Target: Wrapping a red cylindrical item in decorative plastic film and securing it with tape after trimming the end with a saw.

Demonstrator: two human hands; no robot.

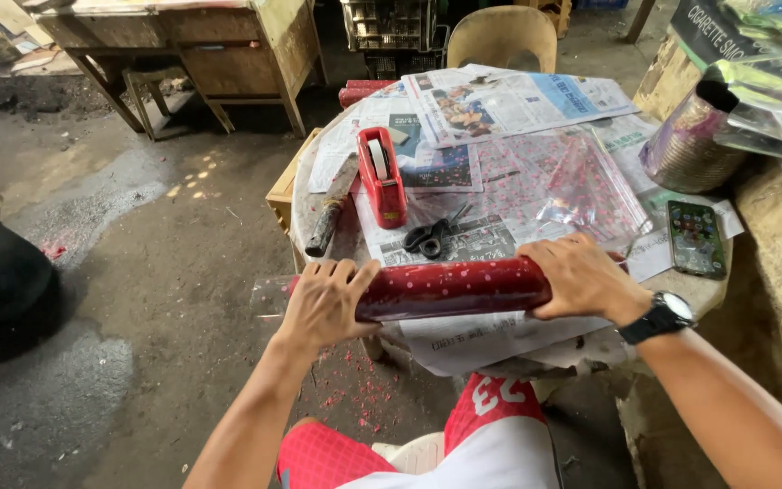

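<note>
The person's left hand (326, 303) and right hand (581, 276) press down on a red roll (452, 288) that lies along the near edge of a small round table (314, 204). The left hand's fingers lie close together, curled over the roll's left end, which overhangs the table's near-left edge; the right hand's fingers are closed over the right end, and a black watch (665, 316) sits on that wrist. The roll is a smooth, glossy cylinder, red with pale dots.

Newspaper (509, 100) covers nearly the whole table and droops over the near edge. Just behind the roll lie black scissors (432, 237), and farther back a red tape dispenser (382, 177). A dark knife (332, 204) lies along the left edge. A clear film with red dots (554, 181) is spread, wrinkled, across the middle, reaching toward the right edge. A phone (695, 237) rests at the right edge, beside a woven basket (685, 145) on the ledge.

Little bare top is free; the open room lies left of the table, over a rough, damp concrete floor (138, 272). A wooden desk (228, 50) stands at the far left, a plastic chair (504, 36) behind the table's far edge.
</note>
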